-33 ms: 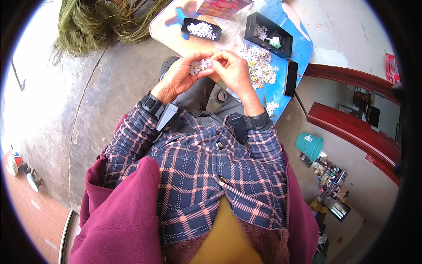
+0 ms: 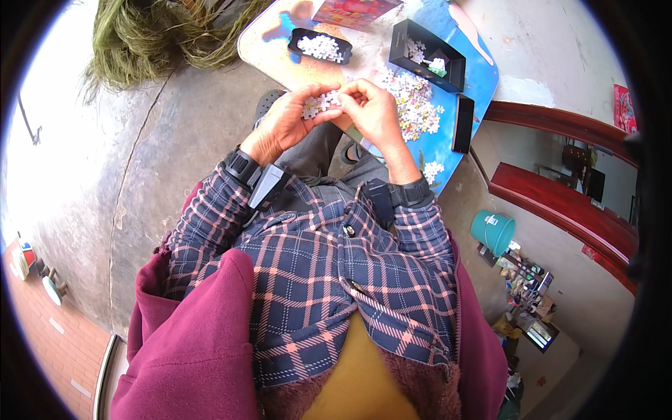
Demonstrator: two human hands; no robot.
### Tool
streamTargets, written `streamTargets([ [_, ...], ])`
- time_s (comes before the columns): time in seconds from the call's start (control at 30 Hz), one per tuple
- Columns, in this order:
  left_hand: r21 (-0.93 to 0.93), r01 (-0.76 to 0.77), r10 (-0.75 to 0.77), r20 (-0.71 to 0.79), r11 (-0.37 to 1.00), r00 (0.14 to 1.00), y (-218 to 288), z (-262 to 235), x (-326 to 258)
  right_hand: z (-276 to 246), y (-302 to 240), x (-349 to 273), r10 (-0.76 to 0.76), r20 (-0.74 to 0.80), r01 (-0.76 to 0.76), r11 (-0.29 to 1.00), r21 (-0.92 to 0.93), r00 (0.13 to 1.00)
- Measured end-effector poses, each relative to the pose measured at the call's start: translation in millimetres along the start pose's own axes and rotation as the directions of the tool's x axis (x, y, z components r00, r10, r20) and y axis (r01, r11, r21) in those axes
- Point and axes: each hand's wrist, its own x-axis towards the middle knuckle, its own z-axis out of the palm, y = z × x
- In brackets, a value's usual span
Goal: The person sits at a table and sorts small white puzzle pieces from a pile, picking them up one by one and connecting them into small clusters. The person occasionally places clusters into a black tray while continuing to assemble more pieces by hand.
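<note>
My left hand (image 2: pixel 287 124) and my right hand (image 2: pixel 376 112) meet in front of me, over the near edge of a blue table (image 2: pixel 484 84). Between the fingertips of both hands is a small joined cluster of jigsaw pieces (image 2: pixel 320 103). A heap of loose jigsaw pieces (image 2: pixel 414 98) lies on the table just beyond my right hand. Farther back, a black tray (image 2: pixel 320 46) holds several pale pieces. To its right stands a black box (image 2: pixel 428 57) with a few pieces inside. Both wrists wear dark bands.
A black phone (image 2: pixel 462 124) lies at the table's right edge, and a red box lid (image 2: pixel 353 10) sits at the far side. A pile of green straw (image 2: pixel 161 35) covers the concrete floor at upper left. A teal bucket (image 2: pixel 492 231) and red ledges (image 2: pixel 560 203) stand to the right.
</note>
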Motion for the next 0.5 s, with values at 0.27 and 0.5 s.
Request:
streamTargets([
  [0.27,0.161,-0.055,0.043,0.076,0.986,0.996,-5,-9,5,-8,9,-2,0.338,0.225,-0.405,0.718,0.566,0.914],
  [0.5,0.35,-0.092,0.101,-0.006,0.932,0.995,-4,-13,4,-8,8,1,0.311,0.25,-0.397,0.765,0.507,0.917],
])
